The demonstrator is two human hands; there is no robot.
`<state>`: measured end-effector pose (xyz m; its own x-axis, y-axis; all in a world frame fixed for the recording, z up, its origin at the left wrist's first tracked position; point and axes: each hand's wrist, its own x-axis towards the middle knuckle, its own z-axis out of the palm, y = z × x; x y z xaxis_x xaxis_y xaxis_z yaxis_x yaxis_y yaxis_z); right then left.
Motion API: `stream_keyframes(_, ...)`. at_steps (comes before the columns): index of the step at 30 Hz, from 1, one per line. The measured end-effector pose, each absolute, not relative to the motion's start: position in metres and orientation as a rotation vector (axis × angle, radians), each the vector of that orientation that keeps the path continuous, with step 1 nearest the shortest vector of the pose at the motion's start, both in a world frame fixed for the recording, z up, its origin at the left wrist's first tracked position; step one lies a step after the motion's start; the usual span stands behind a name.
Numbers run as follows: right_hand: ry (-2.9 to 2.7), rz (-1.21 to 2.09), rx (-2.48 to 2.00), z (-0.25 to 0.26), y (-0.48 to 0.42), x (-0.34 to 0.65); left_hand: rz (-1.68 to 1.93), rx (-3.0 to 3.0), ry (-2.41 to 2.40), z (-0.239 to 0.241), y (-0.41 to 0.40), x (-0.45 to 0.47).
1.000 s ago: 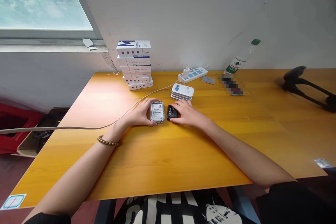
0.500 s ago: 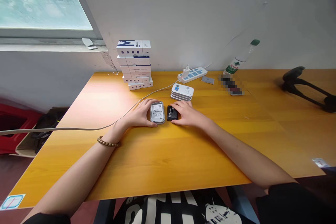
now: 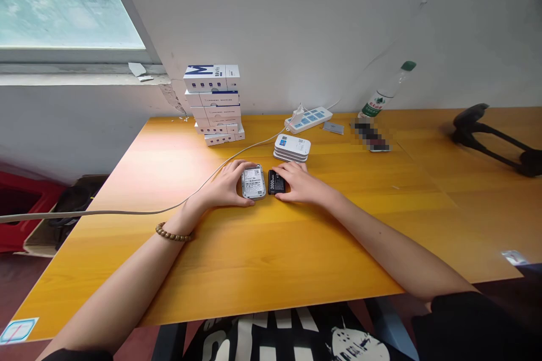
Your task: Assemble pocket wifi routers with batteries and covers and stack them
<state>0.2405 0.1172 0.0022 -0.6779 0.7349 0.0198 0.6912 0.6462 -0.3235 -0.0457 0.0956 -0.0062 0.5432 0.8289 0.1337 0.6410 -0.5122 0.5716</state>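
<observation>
My left hand (image 3: pixel 226 186) rests against the left side of a white pocket router (image 3: pixel 253 182), which lies on the table with its back open and its label showing. My right hand (image 3: pixel 298 183) has its fingers on a black 3000 mAh battery (image 3: pixel 276 182). The battery lies flat just right of the router, almost touching it. Both stay low on the orange wooden table (image 3: pixel 322 237). Behind them is a stack of white routers (image 3: pixel 292 148).
A tall stack of white boxes (image 3: pixel 214 104) stands at the back, by the wall. A white power strip (image 3: pixel 308 119) feeds a cable (image 3: pixel 237 157) running left off the table. Further right are a plastic bottle (image 3: pixel 381 98), a blurred object (image 3: pixel 370 136) and a black stand (image 3: pixel 486 138).
The black battery has shifted slightly left, closer to the router. The whole view has also moved a little.
</observation>
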Motion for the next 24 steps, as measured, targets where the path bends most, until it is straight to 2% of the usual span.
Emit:
stream_keyframes(4, -2.722, 0.425, -1.165, 0.007, 0.113, 0.242, 0.585, 2.316, 1.187, -0.008, 0.095, -0.046)
stream_keyframes(8, -2.623, 0.366, -1.102, 0.032, 0.118, 0.249, 0.575, 2.339, 1.212, -0.010, 0.093, -0.045)
stream_keyframes(13, -2.493, 0.183, -1.375, 0.064, 0.157, 0.266, 0.591, 2.346, 1.238, -0.009, 0.091, -0.042)
stream_keyframes(19, -2.628, 0.364, -1.555, 0.057, 0.191, 0.280, 0.582, 2.302, 1.237, -0.010, 0.093, -0.044)
stream_keyframes(24, -2.569, 0.315, -1.462, 0.050, 0.190, 0.282, 0.602, 2.265, 1.241, -0.011, 0.092, -0.044)
